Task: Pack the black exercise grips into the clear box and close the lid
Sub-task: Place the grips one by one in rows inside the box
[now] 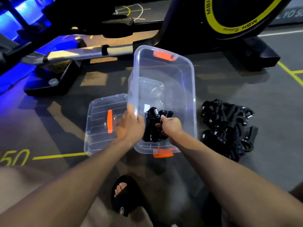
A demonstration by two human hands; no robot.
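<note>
right hand (170,124) gripping black grips (151,128) inside clear box (191,89) | left hand (130,126) holding box's left rim, fingers curling

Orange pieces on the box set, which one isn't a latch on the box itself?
The orange handle on the lid, lying left of the clear box. The other two clip to the box's near and far ends.
</note>
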